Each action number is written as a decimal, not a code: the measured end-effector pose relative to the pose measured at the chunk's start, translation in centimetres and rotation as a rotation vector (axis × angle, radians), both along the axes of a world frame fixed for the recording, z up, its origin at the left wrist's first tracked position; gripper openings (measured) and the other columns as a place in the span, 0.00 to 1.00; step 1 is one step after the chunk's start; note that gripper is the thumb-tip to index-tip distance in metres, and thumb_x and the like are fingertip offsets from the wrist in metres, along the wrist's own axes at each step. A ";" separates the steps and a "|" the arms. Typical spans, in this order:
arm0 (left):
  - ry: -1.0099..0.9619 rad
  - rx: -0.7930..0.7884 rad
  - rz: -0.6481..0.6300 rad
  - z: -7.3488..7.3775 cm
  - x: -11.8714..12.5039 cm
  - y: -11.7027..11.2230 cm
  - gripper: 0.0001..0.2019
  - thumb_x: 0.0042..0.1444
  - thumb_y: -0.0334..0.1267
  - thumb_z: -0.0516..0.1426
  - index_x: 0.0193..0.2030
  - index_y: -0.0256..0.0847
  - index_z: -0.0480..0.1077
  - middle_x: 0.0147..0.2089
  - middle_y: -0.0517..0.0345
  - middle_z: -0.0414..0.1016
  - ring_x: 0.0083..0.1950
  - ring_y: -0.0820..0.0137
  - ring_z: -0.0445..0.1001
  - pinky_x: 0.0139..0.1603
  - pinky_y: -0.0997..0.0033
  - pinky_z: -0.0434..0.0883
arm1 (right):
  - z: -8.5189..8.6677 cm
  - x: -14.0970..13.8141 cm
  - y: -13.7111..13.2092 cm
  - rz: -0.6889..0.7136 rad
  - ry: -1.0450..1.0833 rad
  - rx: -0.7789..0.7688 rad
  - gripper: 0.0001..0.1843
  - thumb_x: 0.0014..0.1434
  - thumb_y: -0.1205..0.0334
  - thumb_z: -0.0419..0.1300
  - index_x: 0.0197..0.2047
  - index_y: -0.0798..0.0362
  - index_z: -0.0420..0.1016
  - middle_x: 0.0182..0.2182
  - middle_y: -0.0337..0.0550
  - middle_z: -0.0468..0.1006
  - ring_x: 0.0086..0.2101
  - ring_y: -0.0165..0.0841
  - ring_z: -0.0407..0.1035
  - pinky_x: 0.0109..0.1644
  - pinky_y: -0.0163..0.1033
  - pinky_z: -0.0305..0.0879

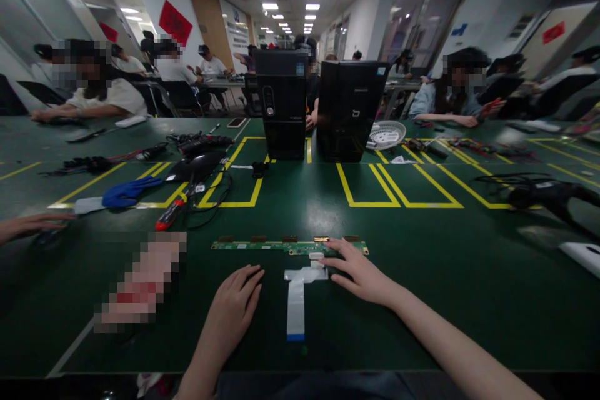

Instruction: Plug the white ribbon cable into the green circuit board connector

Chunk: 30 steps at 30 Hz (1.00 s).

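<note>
A long narrow green circuit board [262,244] lies across the dark green table [422,300] in front of me. A white flat ribbon cable [296,303] with a blue end runs from the board toward me. My right hand [360,274] rests with fingers stretched out on the board's right part and the cable's top end. My left hand [234,309] lies flat and open on the table just left of the cable, holding nothing.
Two black computer towers [284,103] [349,109] stand upright at mid-table. A red-handled screwdriver [171,212], blue glove [129,192], black cables [201,165] and a white fan grille [387,134] lie around. Another person's hand [28,225] reaches in at left. People sit at the far side.
</note>
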<state>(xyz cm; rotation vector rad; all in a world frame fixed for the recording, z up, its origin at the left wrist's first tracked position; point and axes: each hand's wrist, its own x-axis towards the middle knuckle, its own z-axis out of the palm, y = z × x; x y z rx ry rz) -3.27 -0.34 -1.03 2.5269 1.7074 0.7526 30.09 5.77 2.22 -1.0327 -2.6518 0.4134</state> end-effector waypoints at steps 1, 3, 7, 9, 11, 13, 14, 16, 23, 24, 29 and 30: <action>-0.002 -0.006 0.002 0.1 0.1 0.0 0.16 0.65 0.37 0.49 0.55 0.42 0.71 0.56 0.50 0.73 0.58 0.58 0.71 0.58 0.51 0.70 | 0.2 -0.3 -0.1 0.017 -0.002 -0.007 0.23 0.68 0.50 0.49 0.63 0.42 0.65 0.67 0.45 0.53 0.66 0.41 0.44 0.69 0.58 0.42; -0.010 -0.013 0.007 0.2 0.2 0.0 0.16 0.65 0.37 0.49 0.56 0.43 0.71 0.56 0.50 0.73 0.58 0.58 0.70 0.58 0.51 0.70 | 0.4 -0.7 -0.2 0.037 -0.014 -0.014 0.24 0.67 0.48 0.49 0.64 0.42 0.65 0.68 0.45 0.51 0.67 0.42 0.42 0.69 0.59 0.40; -0.022 -0.023 0.018 0.2 0.2 -0.1 0.16 0.65 0.37 0.49 0.56 0.43 0.71 0.57 0.51 0.73 0.59 0.58 0.70 0.59 0.50 0.69 | 0.4 -0.9 -0.2 0.040 -0.049 -0.025 0.25 0.67 0.47 0.49 0.65 0.41 0.63 0.67 0.45 0.52 0.67 0.43 0.42 0.69 0.60 0.39; -0.020 -0.028 0.017 0.2 0.2 -0.1 0.16 0.65 0.37 0.49 0.56 0.43 0.71 0.57 0.51 0.73 0.59 0.58 0.70 0.59 0.51 0.69 | 0.3 -0.7 -0.2 0.041 -0.064 -0.034 0.26 0.67 0.46 0.49 0.66 0.40 0.61 0.68 0.45 0.52 0.66 0.43 0.44 0.68 0.60 0.39; -0.020 -0.028 0.016 0.2 0.2 0.0 0.16 0.65 0.36 0.50 0.56 0.42 0.71 0.56 0.51 0.73 0.58 0.59 0.70 0.59 0.51 0.69 | 0.3 -0.4 -0.4 0.047 -0.077 -0.040 0.27 0.66 0.45 0.49 0.67 0.39 0.59 0.68 0.45 0.51 0.66 0.43 0.44 0.68 0.60 0.39; -0.023 -0.023 0.015 0.1 0.3 0.0 0.16 0.65 0.36 0.50 0.55 0.42 0.71 0.56 0.51 0.73 0.58 0.59 0.70 0.59 0.52 0.69 | 0.3 0.0 -0.7 0.045 -0.097 -0.046 0.29 0.66 0.44 0.49 0.68 0.39 0.56 0.68 0.46 0.50 0.67 0.43 0.43 0.68 0.60 0.40; -0.024 -0.023 0.016 0.1 0.3 0.0 0.16 0.65 0.36 0.49 0.56 0.42 0.71 0.56 0.50 0.73 0.58 0.59 0.70 0.59 0.52 0.69 | 0.3 0.2 -0.9 0.038 -0.110 -0.048 0.29 0.66 0.44 0.49 0.68 0.39 0.55 0.69 0.46 0.49 0.67 0.43 0.43 0.68 0.60 0.41; -0.024 -0.025 0.021 0.2 0.3 0.0 0.16 0.65 0.35 0.49 0.56 0.41 0.70 0.57 0.50 0.72 0.58 0.60 0.70 0.59 0.52 0.68 | 0.2 0.9 -1.5 0.008 -0.138 -0.044 0.30 0.66 0.44 0.49 0.69 0.38 0.53 0.69 0.46 0.48 0.67 0.44 0.43 0.68 0.60 0.43; -0.014 -0.046 0.037 0.2 0.4 -0.2 0.16 0.66 0.36 0.49 0.57 0.42 0.69 0.58 0.50 0.71 0.59 0.59 0.69 0.59 0.51 0.68 | -1.8 5.6 -4.7 -0.276 -0.191 0.092 0.31 0.66 0.44 0.49 0.69 0.36 0.52 0.68 0.45 0.52 0.65 0.45 0.51 0.65 0.60 0.53; -0.014 -0.047 0.036 0.2 0.4 -0.2 0.16 0.66 0.36 0.49 0.58 0.42 0.69 0.58 0.50 0.71 0.59 0.59 0.69 0.59 0.50 0.68 | -2.2 6.6 -5.1 -0.333 -0.198 0.115 0.30 0.65 0.43 0.48 0.69 0.37 0.53 0.67 0.46 0.54 0.64 0.46 0.52 0.64 0.60 0.55; -0.022 -0.047 0.036 0.2 0.3 -0.1 0.16 0.66 0.37 0.49 0.58 0.43 0.69 0.58 0.51 0.71 0.59 0.59 0.69 0.59 0.50 0.68 | -4.0 11.9 -6.1 -0.633 -0.227 0.208 0.32 0.64 0.38 0.44 0.66 0.42 0.61 0.64 0.50 0.60 0.59 0.48 0.60 0.59 0.58 0.62; -0.024 -0.047 0.037 0.2 0.3 -0.1 0.17 0.66 0.37 0.49 0.58 0.44 0.69 0.58 0.51 0.71 0.59 0.59 0.69 0.59 0.50 0.68 | -4.3 13.2 -6.1 -0.689 -0.235 0.220 0.34 0.63 0.37 0.43 0.66 0.43 0.62 0.63 0.51 0.61 0.59 0.48 0.61 0.59 0.58 0.62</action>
